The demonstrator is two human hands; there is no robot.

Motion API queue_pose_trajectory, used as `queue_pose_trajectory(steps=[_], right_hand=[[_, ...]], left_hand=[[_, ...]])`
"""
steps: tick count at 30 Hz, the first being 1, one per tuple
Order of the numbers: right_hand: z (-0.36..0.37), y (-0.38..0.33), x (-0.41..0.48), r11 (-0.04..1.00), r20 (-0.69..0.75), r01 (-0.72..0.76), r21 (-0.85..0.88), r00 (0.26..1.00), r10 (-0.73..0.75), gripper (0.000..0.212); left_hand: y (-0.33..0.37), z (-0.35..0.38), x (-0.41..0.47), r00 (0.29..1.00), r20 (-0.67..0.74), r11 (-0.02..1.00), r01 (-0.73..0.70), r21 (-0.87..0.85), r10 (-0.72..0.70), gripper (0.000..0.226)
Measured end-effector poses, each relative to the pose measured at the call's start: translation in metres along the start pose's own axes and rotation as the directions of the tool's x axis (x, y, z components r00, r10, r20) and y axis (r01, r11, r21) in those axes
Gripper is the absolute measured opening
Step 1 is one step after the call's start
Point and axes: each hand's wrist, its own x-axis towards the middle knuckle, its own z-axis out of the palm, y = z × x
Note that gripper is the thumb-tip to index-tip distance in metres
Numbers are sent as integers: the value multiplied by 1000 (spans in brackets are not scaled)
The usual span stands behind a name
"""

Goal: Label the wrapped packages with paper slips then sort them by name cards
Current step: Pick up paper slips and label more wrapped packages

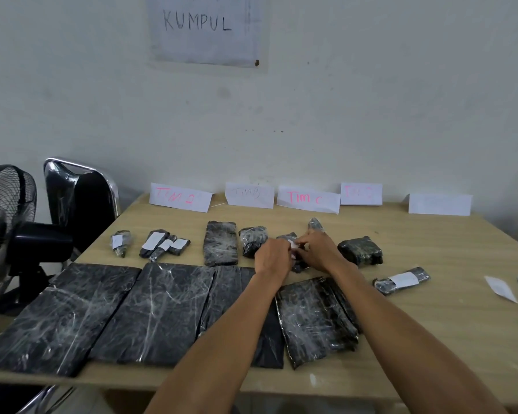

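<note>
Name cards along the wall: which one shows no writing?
The card farthest right; it looks blank, while the other four carry pink or faint lettering.

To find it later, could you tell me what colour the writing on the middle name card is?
Pink, on white paper, head view.

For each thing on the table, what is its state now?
Left hand: pressing a slip onto a small package.
Right hand: holding the same package.
Small package: being labelled.
Package at right: labelled.
Big packages: no slips.
Name cards: upright at wall.
Loose slips: unused.
</note>
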Motion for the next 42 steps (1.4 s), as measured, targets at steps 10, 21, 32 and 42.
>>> queue_pose_trajectory(steps=[10, 21, 32, 42], right_hand=[[-16, -1, 1, 990, 155, 8, -142, 988, 14, 44], [-10, 8, 6, 980, 211, -54, -191, 973, 95, 51], [-9, 0, -4, 955, 175, -91, -282, 974, 145, 45], [-11, -10, -13, 975, 124, -141, -172, 979, 163, 53]], left_hand=[[12, -17, 20, 959, 275, 970, -8, 244, -62, 36], [17, -28, 22, 887, 434, 983, 96, 159, -157, 43], [24, -24, 18, 921, 342, 964, 104, 244, -186, 35], [28, -25, 10, 942, 302, 947, 45, 319, -147, 30]])
